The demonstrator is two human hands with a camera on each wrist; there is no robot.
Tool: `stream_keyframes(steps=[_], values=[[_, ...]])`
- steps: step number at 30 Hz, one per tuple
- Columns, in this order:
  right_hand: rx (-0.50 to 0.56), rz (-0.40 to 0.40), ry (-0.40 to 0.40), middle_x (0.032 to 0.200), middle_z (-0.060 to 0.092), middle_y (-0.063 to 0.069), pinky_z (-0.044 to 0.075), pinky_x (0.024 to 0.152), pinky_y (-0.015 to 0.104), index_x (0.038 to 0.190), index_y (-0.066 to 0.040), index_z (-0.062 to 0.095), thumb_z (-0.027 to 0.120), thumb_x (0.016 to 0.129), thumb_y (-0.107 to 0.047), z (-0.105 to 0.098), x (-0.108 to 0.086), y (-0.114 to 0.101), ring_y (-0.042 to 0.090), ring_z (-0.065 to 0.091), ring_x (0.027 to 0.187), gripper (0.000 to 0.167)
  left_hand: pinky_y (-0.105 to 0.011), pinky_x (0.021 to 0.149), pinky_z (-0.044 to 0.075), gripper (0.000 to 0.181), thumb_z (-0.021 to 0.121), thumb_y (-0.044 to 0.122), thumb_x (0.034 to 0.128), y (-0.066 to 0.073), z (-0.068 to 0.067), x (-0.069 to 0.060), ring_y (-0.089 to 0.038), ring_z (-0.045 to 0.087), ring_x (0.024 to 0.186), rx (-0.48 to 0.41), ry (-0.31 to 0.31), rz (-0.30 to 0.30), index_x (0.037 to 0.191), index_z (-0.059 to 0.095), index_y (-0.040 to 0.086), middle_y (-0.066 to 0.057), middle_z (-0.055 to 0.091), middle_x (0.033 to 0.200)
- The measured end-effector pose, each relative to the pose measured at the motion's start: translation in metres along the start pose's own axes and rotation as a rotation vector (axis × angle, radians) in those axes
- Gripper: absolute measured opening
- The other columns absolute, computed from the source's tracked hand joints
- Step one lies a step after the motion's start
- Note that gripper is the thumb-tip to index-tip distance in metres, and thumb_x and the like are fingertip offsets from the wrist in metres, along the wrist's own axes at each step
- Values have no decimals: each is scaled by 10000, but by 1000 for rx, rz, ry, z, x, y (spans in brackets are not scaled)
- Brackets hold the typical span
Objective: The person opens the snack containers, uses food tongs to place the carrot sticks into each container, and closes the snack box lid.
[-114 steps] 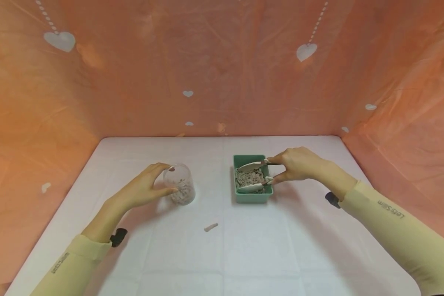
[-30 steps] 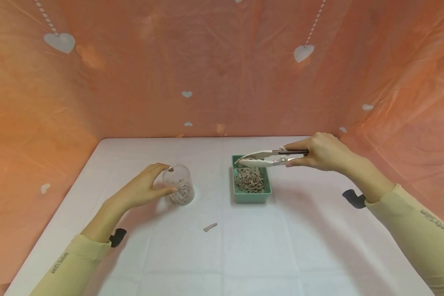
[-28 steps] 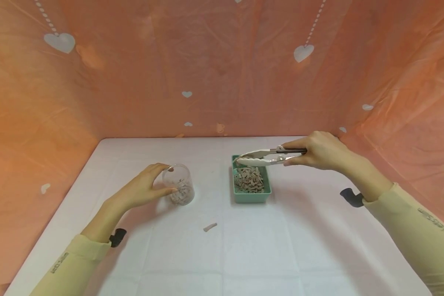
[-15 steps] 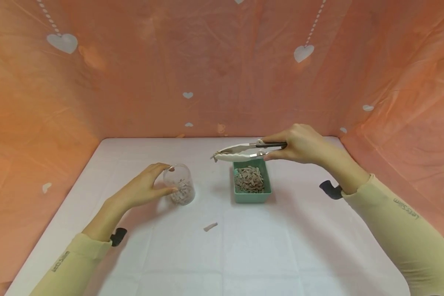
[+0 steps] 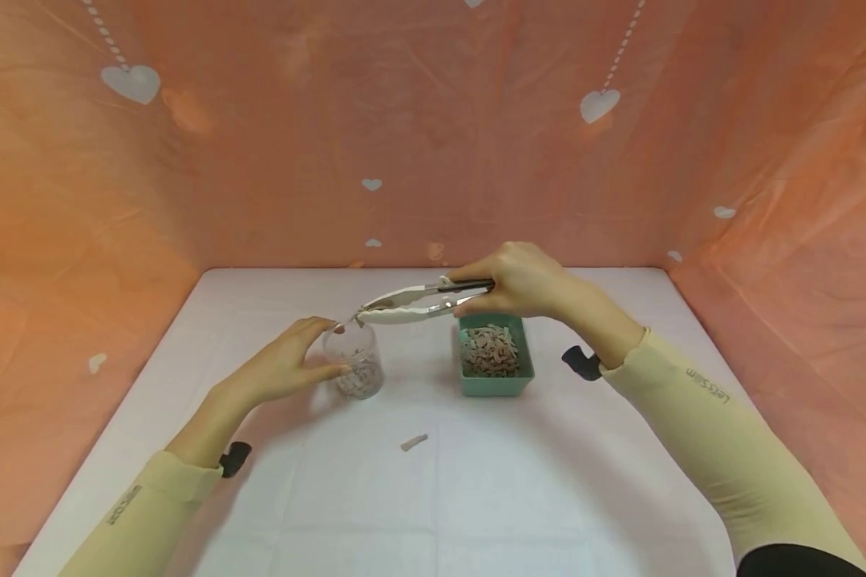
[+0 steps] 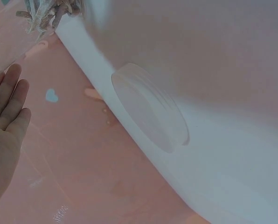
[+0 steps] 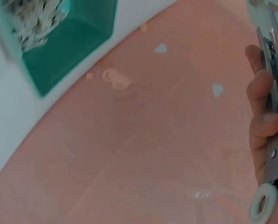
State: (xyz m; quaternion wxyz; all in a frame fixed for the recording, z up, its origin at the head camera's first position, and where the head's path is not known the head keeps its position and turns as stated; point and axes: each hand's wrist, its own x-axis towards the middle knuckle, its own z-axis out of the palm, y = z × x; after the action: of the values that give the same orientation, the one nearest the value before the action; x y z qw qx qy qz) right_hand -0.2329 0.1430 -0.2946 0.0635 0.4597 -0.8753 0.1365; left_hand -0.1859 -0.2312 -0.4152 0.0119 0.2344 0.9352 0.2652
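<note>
My left hand steadies a clear plastic jar with its fingers and thumb on either side. Pale brown dried shreds fill the jar's lower part. In my right hand is a pair of kitchen tongs with white tips. A few shreds stick out of the tips, right at the jar's rim. Curled fingers wrap the tongs' handle in the right wrist view. The green box, holding more shreds, stands below and right of the tongs.
One loose shred lies on the white tabletop in front. A clear round piece like a lid shows in the left wrist view. Pink-orange cloth with hearts surrounds the table.
My right hand has lifted the tongs out of the green box with shreds in the tips and carried them left to the jar's rim. The left hand stays at the jar.
</note>
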Motion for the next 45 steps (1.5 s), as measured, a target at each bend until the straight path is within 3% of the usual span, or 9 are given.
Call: stream_keyframes(steps=[4, 11, 24, 28, 36, 42, 45], values=[[-17, -36, -3, 1063, 795, 55, 540, 604, 392, 1244, -134, 776, 868, 844, -418, 12, 8, -4, 136, 629, 621, 500, -612, 1172, 365, 706, 783, 403, 932, 0, 1, 1, -411, 451, 1406, 4, 1, 2, 1445, 518, -2, -207, 549, 1445], [-87, -74, -23, 969, 801, 18, 556, 604, 425, 1237, -179, 783, 844, 856, -464, 30, 19, -7, 163, 656, 643, 480, -629, 1161, 368, 700, 789, 390, 928, 1, 2, 1, -429, 458, 1394, 7, 11, 13, 1442, 524, -5, -217, 560, 1432], [-70, -60, -14, 1108, 789, 31, 526, 561, 377, 1267, -181, 769, 850, 850, -454, 43, 21, -7, 137, 659, 684, 505, -644, 1146, 380, 683, 787, 396, 933, 3, 0, 2, -432, 467, 1381, 2, 6, 14, 1423, 536, -6, -217, 571, 1413], [-61, -48, -13, 1102, 791, 27, 491, 540, 346, 1274, -179, 766, 845, 856, -452, 43, 18, -8, 113, 604, 631, 506, -649, 1141, 383, 679, 787, 391, 932, 2, 1, 1, -437, 473, 1374, 2, 8, 13, 1419, 538, -12, -223, 574, 1406], [-19, -32, 45, 1112, 788, 19, 465, 589, 329, 1264, -153, 766, 868, 838, -416, 35, -2, -5, 98, 541, 622, 511, -631, 1153, 378, 652, 787, 367, 934, 2, 1, 1, -432, 475, 1376, 4, 14, 21, 1410, 549, -9, -220, 574, 1408], [-3, 9, 87, 1004, 793, 4, 451, 553, 306, 1259, -129, 765, 881, 822, -402, 25, -32, 7, 65, 526, 596, 528, -636, 1161, 366, 668, 784, 384, 935, 2, 1, 1, -447, 457, 1392, 8, 8, 11, 1419, 544, -9, -238, 553, 1434], [-22, 55, 81, 842, 751, -25, 426, 546, 295, 1267, -113, 760, 880, 823, -395, 20, -51, 16, 54, 495, 579, 540, -641, 1165, 357, 682, 779, 397, 937, 3, 1, 1, -450, 445, 1403, 6, -3, -7, 1430, 534, -6, -244, 537, 1452]])
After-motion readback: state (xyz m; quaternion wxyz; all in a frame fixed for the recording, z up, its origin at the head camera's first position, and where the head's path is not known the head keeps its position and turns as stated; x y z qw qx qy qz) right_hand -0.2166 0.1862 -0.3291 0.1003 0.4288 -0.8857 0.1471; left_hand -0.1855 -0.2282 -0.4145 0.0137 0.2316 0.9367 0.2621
